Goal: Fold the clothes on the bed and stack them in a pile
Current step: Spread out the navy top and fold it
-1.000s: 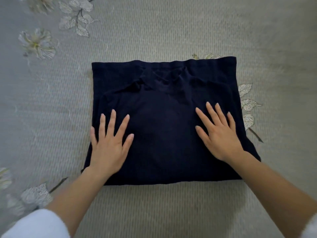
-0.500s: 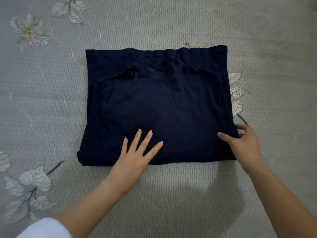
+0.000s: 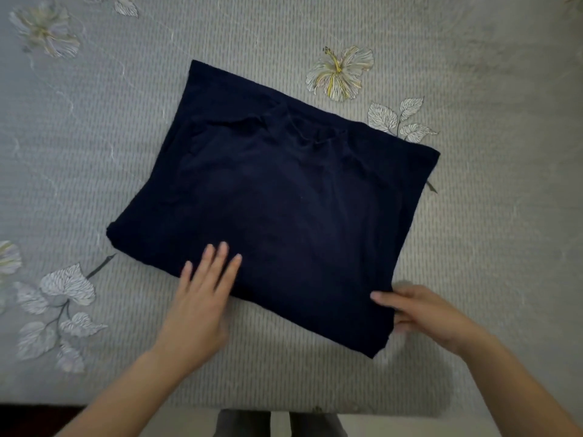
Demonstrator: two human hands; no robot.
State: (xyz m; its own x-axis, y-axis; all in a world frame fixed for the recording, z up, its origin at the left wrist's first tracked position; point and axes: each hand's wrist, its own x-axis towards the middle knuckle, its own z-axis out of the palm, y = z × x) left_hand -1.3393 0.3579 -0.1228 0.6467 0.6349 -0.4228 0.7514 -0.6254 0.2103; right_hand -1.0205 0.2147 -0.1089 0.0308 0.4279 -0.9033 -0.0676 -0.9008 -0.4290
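Left hand (image 3: 202,298): fingers straight and slightly spread, lying flat on top of the near-left edge of the folded navy garment (image 3: 284,209), palm partly off the cloth on the bedspread (image 3: 489,247). Right hand (image 3: 426,316): pinches the garment's right edge close to its near corner, thumb on top of the cloth, other fingers curled at the edge; the hand is motion-blurred, so it is unclear how far they go underneath.

The garment is a flat, roughly rectangular fold in the middle of the bed, lying skewed: one corner points far-left and one points near-right. There are soft creases and a fold line across its far half. No other clothes are in view.

The bedspread is grey and ribbed, with printed flowers and leaves. A pale flower print (image 3: 339,72) sits just beyond the garment's far edge, and a leaf print (image 3: 397,121) touches that edge on the right. More leaf prints (image 3: 60,310) lie left of the left hand. The bed's near edge runs along the bottom of the view, with dark floor below it.
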